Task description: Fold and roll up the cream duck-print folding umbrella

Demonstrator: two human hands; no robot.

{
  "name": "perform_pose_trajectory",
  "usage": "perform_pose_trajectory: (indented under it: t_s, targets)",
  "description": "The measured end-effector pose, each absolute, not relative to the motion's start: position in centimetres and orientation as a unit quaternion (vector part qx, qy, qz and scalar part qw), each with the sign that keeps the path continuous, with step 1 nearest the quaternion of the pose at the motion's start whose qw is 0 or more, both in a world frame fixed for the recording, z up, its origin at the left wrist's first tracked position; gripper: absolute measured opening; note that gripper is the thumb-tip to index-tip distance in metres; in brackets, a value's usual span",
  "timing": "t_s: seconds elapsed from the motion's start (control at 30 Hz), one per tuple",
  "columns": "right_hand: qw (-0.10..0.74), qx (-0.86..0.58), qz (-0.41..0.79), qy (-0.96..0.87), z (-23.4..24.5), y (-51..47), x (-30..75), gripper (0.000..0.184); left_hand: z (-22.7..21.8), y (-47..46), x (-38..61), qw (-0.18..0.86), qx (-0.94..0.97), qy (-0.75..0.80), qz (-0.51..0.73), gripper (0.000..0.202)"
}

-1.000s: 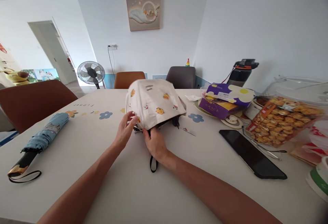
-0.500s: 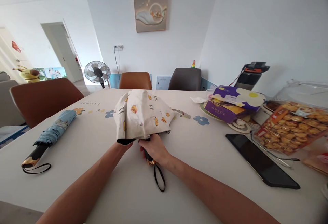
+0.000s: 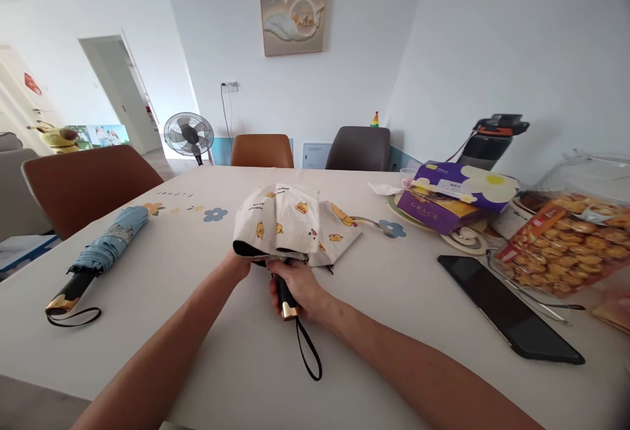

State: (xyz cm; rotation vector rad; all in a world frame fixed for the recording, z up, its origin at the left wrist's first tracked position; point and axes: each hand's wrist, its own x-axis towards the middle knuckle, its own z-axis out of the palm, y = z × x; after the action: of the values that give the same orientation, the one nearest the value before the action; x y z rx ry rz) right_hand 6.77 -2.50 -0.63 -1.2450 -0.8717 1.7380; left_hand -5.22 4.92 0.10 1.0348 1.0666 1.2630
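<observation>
A cream folding umbrella with small yellow cartoon prints lies half collapsed on the white table in front of me. My right hand is closed round its black handle, whose gold end cap and black wrist strap stick out toward me. My left hand reaches under the canopy's near left edge, and its fingers are hidden by the fabric. A second, light blue umbrella lies folded at the table's left, apart from both hands.
A black tablet lies at the right, near a purple box, a clear bag of snacks and a dark bottle. Brown chairs stand along the left and far sides. A fan stands beyond.
The canopy has dropped lower and spread flatter over the table. My right hand has slid down the handle, so the gold cap and strap show more. My left hand went under the fabric.
</observation>
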Motion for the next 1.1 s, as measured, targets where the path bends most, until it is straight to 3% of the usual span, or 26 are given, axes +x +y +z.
perform_pose_trajectory:
  t_s: [0.17,0.3,0.43,0.63,0.8,0.87,1.0,1.1]
  targets:
    - [0.434,-0.542,0.611,-0.379,-1.3,-2.0,6.9,0.017,2.3,6.2,-6.6,0.455,0.392,0.505,0.619,0.027]
    - [0.437,-0.524,0.642,-0.35,-1.1,-1.4,7.4,0.02,3.6,5.1,-6.0,0.42,0.429,0.486,0.634,0.027]
    - [0.459,-0.481,0.682,-0.306,-0.7,-1.2,8.0,0.017,3.8,3.5,-5.1,0.396,0.598,0.454,0.529,0.035]
    - [0.481,-0.454,0.683,-0.31,-0.8,-1.3,8.0,0.017,2.4,3.8,-5.2,0.237,0.826,0.385,0.336,0.054]
    - [0.468,-0.47,0.685,-0.301,-0.5,-1.4,7.7,0.012,1.5,4.6,-5.0,0.108,0.828,0.398,0.379,0.026]
    - [0.468,-0.475,0.681,-0.303,-0.4,-1.5,7.7,0.011,1.6,4.7,-5.3,0.113,0.83,0.395,0.378,0.027]
    - [0.468,-0.472,0.678,-0.314,-0.6,-1.5,7.8,0.009,2.2,4.8,-6.3,0.188,0.848,0.387,0.308,0.062]
    - [0.46,-0.481,0.68,-0.308,-0.6,-1.4,7.9,0.008,2.1,5.2,-6.6,0.211,0.818,0.424,0.326,0.056]
